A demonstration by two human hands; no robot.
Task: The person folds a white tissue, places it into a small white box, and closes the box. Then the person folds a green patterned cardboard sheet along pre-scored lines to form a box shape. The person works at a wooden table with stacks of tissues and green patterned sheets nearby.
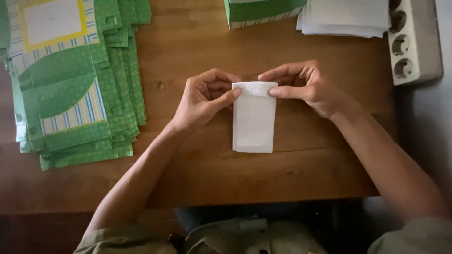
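Observation:
A small white paper packet (pixel 253 120) lies flat on the wooden table (pixel 197 164), long side pointing toward me. Its far end is folded over into a narrow flap. My left hand (pixel 205 96) pinches the flap's left corner between thumb and fingers. My right hand (pixel 306 84) pinches the flap's right corner the same way. Both hands rest at the packet's far end, one on each side.
A fanned stack of flat green, striped cardboard box blanks (pixel 70 84) covers the table's left part. A green box (pixel 261 11) and a pile of white paper sheets (pixel 346 16) sit at the far edge. A white multi-socket power strip (pixel 412 40) lies at the right.

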